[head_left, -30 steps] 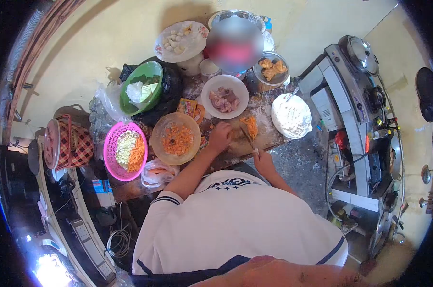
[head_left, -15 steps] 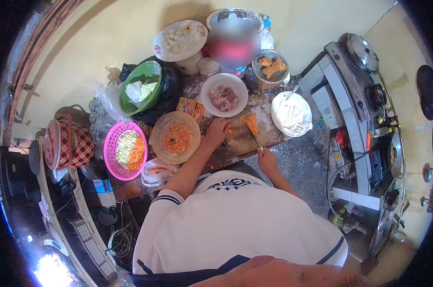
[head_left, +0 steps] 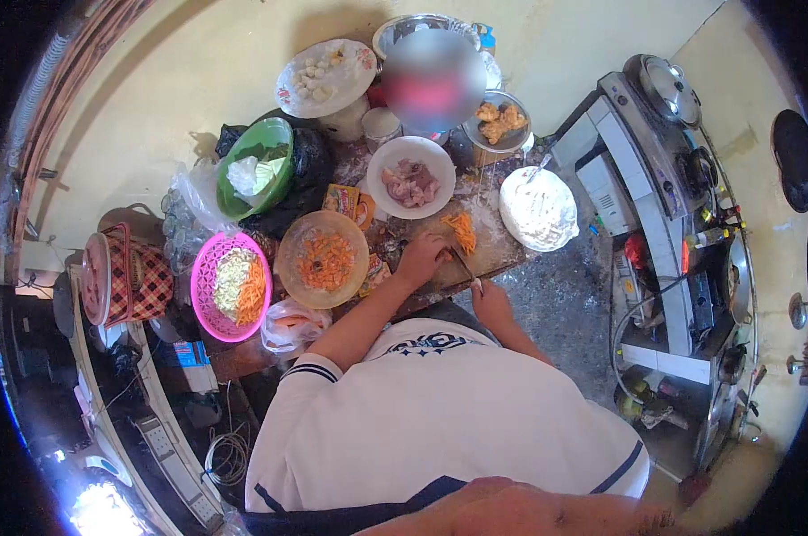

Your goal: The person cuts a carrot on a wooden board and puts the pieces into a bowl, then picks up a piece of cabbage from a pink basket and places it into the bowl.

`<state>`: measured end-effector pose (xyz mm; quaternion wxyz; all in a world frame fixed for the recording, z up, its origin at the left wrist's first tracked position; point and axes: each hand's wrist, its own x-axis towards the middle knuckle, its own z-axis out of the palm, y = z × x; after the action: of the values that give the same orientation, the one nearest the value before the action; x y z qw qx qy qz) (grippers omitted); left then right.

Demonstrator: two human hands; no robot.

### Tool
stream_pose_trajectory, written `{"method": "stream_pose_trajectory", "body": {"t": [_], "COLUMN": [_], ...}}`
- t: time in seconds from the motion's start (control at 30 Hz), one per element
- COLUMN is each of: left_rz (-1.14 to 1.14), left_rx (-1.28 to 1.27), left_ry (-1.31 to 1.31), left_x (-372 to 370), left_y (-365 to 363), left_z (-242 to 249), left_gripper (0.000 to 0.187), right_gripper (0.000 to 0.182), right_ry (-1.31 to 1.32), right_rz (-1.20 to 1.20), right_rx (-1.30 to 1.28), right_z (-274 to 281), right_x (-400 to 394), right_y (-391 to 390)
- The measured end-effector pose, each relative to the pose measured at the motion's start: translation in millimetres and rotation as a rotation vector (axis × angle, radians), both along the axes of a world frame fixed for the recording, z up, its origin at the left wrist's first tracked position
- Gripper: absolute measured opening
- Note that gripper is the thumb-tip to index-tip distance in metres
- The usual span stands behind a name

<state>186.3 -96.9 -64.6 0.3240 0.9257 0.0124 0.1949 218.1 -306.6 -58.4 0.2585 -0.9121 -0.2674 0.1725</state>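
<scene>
My right hand [head_left: 491, 302] is closed around the handle of a knife [head_left: 461, 263], whose blade points up and away over a wooden cutting board [head_left: 493, 252]. At the board's left side my left hand [head_left: 424, 259] has its fingers curled down on an orange carrot piece [head_left: 446, 255], right beside the blade. Most of that piece is hidden under the fingers. A small heap of carrot strips [head_left: 460, 232] lies on the board beyond the blade. Left of my left hand stands a bowl of orange carrot pieces [head_left: 324, 261].
Beyond the board stand a white bowl of raw meat [head_left: 411, 179] and a basin of flour [head_left: 540, 210]. A pink basket [head_left: 209, 313] with shredded vegetables and a green basin [head_left: 270, 192] are at left. A stove [head_left: 641, 134] stands on the right.
My left hand has moved right and slightly nearer, onto the carrot piece. The knife has swung left from the strips to beside my left fingers.
</scene>
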Motion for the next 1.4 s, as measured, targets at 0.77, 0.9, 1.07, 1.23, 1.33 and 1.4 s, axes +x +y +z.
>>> {"method": "stream_pose_trajectory", "body": {"t": [0.77, 0.9, 1.07, 1.23, 1.33, 1.4], "left_rz": [-0.115, -0.130, -0.097, -0.121, -0.119, -0.100], "left_rx": [0.128, 0.154, 0.166, 0.117, 0.122, 0.132], "left_ry": [-0.049, -0.038, -0.068, -0.019, -0.028, -0.036], "left_x": [-14, -14, -15, -14, -15, -15], "left_y": [-1, 0, -1, 2, -1, 0], "left_z": [-30, -32, -32, -30, -28, -28], "left_gripper": [0.012, 0.013, 0.012, 0.012, 0.012, 0.011], "right_gripper": [0.036, 0.037, 0.034, 0.034, 0.034, 0.034], "right_ry": [0.055, 0.014, 0.059, 0.032, -0.009, -0.001], "right_rz": [0.043, 0.052, 0.062, 0.054, 0.060, 0.026], "right_rx": [-0.063, -0.060, -0.080, -0.122, -0.104, -0.090], "right_z": [-9, 1, 4, 2, -5, 3], "right_x": [4, 3, 2, 3, 4, 2], "right_y": [25, 21, 19, 29, 36, 38]}}
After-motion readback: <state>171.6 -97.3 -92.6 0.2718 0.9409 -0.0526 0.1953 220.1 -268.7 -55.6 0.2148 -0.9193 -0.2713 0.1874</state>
